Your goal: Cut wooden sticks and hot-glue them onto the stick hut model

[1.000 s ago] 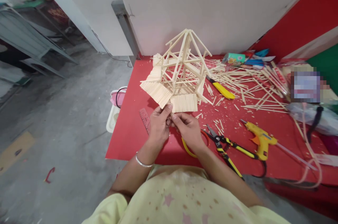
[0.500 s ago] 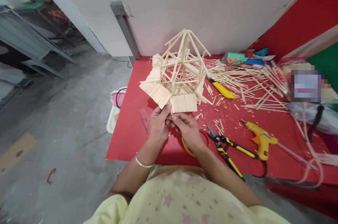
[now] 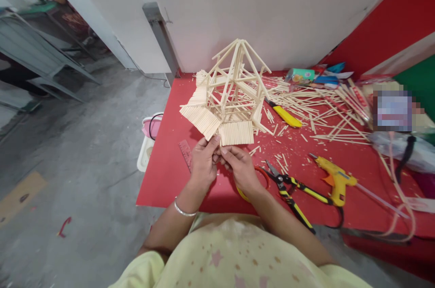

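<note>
A model hut of pale wooden sticks (image 3: 231, 98) stands on the red table (image 3: 163, 179), with flat stick panels fanned round its base. My left hand (image 3: 203, 163) and my right hand (image 3: 240, 166) meet just in front of the nearest panel, fingertips pinched together between them. What they pinch is too small to make out. A silver bangle sits on my left wrist.
Yellow-handled snips (image 3: 288, 186), a yellow glue gun (image 3: 335, 179), a yellow utility knife (image 3: 285, 116) and a pink ruler (image 3: 186, 153) lie nearby. Loose sticks (image 3: 326, 111) cover the table's right. A white tub (image 3: 147, 143) sits off the left edge.
</note>
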Demonstrator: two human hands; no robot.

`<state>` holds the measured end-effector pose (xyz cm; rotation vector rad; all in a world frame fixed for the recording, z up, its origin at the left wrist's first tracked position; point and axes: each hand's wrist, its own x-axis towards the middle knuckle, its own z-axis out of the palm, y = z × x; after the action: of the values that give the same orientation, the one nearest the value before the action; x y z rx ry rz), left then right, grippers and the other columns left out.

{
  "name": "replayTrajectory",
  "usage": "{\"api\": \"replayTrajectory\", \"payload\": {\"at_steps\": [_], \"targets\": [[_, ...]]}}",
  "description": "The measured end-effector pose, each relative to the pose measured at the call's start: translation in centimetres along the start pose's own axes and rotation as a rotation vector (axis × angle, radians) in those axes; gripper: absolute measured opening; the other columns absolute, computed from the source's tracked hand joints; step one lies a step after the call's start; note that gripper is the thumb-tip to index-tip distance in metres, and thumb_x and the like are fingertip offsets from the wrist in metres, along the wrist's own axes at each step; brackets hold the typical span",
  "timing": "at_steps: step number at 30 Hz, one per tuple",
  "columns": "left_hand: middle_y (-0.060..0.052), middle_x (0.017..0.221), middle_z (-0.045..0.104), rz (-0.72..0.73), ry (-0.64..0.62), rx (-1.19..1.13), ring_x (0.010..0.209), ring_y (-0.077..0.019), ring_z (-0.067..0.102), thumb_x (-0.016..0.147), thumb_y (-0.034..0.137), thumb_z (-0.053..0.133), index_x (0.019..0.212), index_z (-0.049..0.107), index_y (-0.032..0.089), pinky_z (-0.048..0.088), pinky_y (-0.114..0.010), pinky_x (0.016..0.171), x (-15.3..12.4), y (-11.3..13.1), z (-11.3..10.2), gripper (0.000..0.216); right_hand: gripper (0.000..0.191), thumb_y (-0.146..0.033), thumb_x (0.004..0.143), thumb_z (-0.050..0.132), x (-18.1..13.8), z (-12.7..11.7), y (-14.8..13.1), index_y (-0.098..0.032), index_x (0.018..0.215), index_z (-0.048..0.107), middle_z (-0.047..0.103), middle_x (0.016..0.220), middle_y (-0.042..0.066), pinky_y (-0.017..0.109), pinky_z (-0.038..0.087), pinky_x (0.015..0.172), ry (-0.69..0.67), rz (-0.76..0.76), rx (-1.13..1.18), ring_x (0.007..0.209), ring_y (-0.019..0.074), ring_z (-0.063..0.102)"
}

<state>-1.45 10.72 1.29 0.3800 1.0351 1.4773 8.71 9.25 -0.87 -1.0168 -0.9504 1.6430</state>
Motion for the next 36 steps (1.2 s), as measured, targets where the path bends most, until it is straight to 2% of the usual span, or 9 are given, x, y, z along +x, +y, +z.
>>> {"api": "replayTrajectory", "payload": {"at_steps": [10, 16, 20, 24, 26, 28, 31, 34, 36], "targets": [[0.009, 0.049, 0.047, -0.041, -0.032, 0.002, 0.038, -0.0017, 0.035, 0.068, 0.032, 0.087, 0.073, 0.060, 0.015, 0.027, -0.016, 0.037, -0.5, 0.0, -0.8, 0.032, 0.025, -0.046, 0.088, 0.068, -0.7, 0.0, 0.6, -0.022, 0.084, 0.072, 0.069, 0.074, 0.000, 0.022, 0.040, 0.055, -0.021, -0.074, -0.034, 0.060, 0.0094, 0.051], [0.007, 0.048, 0.049, -0.174, -0.184, 0.065, 0.038, -0.0027, 0.040, 0.068, 0.036, 0.086, 0.067, 0.060, 0.014, 0.028, -0.015, 0.038, -2.0, -0.2, -2.6, 0.034, 0.027, -0.046, 0.091, 0.063, -2.7, -2.6, 1.4, -0.021, 0.081, 0.069, 0.062, 0.067, -0.001, 0.024, 0.042, 0.058, -0.091, -0.107, -0.221, 0.061, 0.0114, 0.052], [0.003, 0.047, 0.056, -0.232, -0.294, 0.244, 0.035, -0.0055, 0.045, 0.061, 0.035, 0.090, 0.064, 0.064, 0.014, 0.033, -0.017, 0.036, -3.1, 0.5, -3.6, 0.033, 0.028, -0.042, 0.091, 0.061, -3.9, -4.8, -0.8, -0.019, 0.075, 0.068, 0.063, 0.068, -0.001, 0.025, 0.040, 0.060, -0.236, -0.092, -0.468, 0.062, 0.0124, 0.053], [-0.003, 0.051, 0.062, -0.271, -0.529, 0.539, 0.039, -0.0097, 0.053, 0.067, 0.032, 0.087, 0.068, 0.072, 0.014, 0.040, -0.020, 0.041, -4.1, 1.0, -4.2, 0.023, 0.022, -0.032, 0.088, 0.060, -4.5, -6.5, -4.1, -0.019, 0.074, 0.072, 0.066, 0.069, -0.001, 0.024, 0.039, 0.061, -0.459, -0.136, -0.717, 0.064, 0.0129, 0.055], [-0.006, 0.060, 0.068, -0.241, -0.622, 0.663, 0.048, -0.0128, 0.060, 0.071, 0.030, 0.083, 0.072, 0.076, 0.015, 0.046, -0.022, 0.048, -4.4, 0.5, -4.2, 0.017, 0.021, -0.028, 0.086, 0.060, -4.9, -7.3, -5.1, -0.019, 0.070, 0.071, 0.064, 0.065, -0.002, 0.023, 0.036, 0.059, -0.548, -0.163, -0.818, 0.061, 0.0119, 0.052], [-0.009, 0.069, 0.073, -0.158, -0.684, 0.762, 0.057, -0.0155, 0.064, 0.075, 0.028, 0.080, 0.076, 0.079, 0.017, 0.048, -0.024, 0.054, -4.6, -0.5, -4.1, 0.011, 0.022, -0.025, 0.083, 0.061, -5.3, -8.2, -5.3, -0.019, 0.064, 0.069, 0.059, 0.059, -0.003, 0.022, 0.032, 0.057, -0.560, -0.192, -0.907, 0.056, 0.0105, 0.047], [-0.010, 0.079, 0.076, -0.019, -0.788, 0.861, 0.070, -0.0193, 0.069, 0.079, 0.025, 0.075, 0.080, 0.082, 0.021, 0.050, -0.026, 0.064, -4.8, -2.5, -3.6, 0.008, 0.025, -0.025, 0.082, 0.062, -6.3, -9.8, -4.7, -0.020, 0.057, 0.064, 0.053, 0.053, -0.004, 0.023, 0.029, 0.056, -0.497, -0.208, -0.992, 0.052, 0.0093, 0.043], [-0.009, 0.077, 0.076, 0.093, -0.885, 0.925, 0.071, -0.0193, 0.067, 0.083, 0.024, 0.070, 0.080, 0.082, 0.023, 0.048, -0.027, 0.068, -5.2, -4.3, -2.8, 0.012, 0.022, -0.030, 0.083, 0.064, -7.7, -11.5, -3.7, -0.021, 0.063, 0.069, 0.061, 0.059, -0.002, 0.024, 0.034, 0.060, -0.397, -0.201, -1.019, 0.056, 0.0111, 0.049], [-0.008, 0.073, 0.074, 0.161, -0.864, 0.937, 0.068, -0.0184, 0.064, 0.084, 0.023, 0.069, 0.078, 0.081, 0.023, 0.047, -0.027, 0.067, -5.5, -5.2, -2.0, 0.013, 0.018, -0.035, 0.085, 0.063, -9.2, -12.8, -3.2, -0.024, 0.075, 0.074, 0.069, 0.072, 0.002, 0.026, 0.041, 0.067, -0.293, -0.208, -1.077, 0.066, 0.0153, 0.057]]}}
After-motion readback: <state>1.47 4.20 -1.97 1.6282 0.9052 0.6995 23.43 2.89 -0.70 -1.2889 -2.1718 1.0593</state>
